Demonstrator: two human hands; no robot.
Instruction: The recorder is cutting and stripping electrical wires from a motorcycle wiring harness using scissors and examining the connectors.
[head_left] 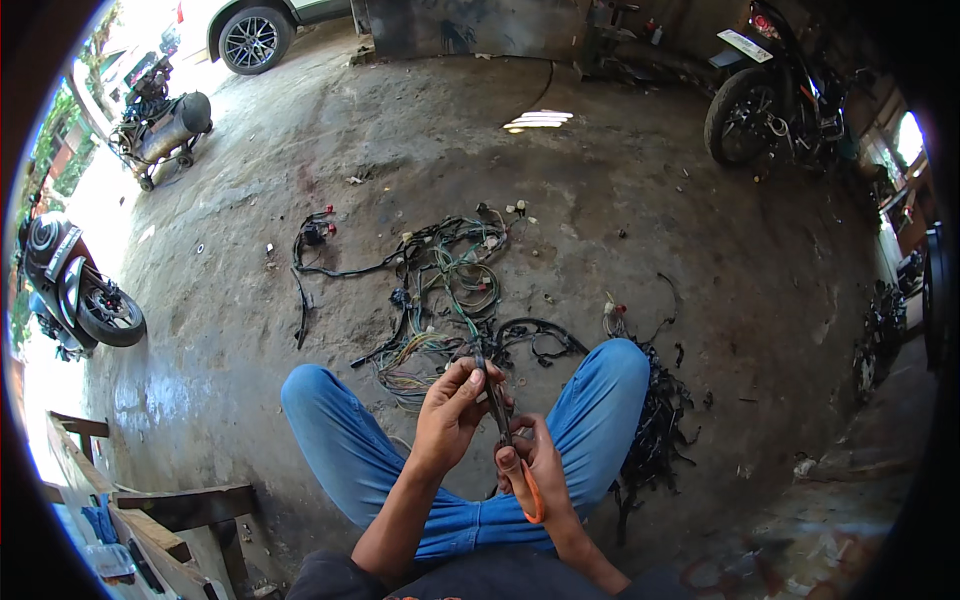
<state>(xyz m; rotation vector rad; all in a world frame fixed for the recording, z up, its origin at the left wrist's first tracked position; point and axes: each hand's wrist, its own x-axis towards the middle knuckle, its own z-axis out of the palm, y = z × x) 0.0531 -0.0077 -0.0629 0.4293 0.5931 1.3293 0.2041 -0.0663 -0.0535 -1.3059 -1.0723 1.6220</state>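
My left hand (452, 412) pinches a black-wrapped wire bundle (491, 388) between thumb and fingers, above the floor and between my knees. Close below it, my right hand (540, 462) is closed around scissors with an orange handle loop (534, 497); their blades are mostly hidden by the fingers and the bundle. The bundle runs on into a large wiring harness (440, 250) spread over the floor ahead. Green, yellow and other loose wires (425, 352) fan out beside my left hand, with several small connectors among them.
A heap of black scraps (655, 410) lies beside my right knee. A wooden bench frame (185, 505) stands at near left. Motorcycles stand at the left (90, 300) and far right (760, 110). Farther off are a tank compressor (170, 130) and a car wheel (254, 42).
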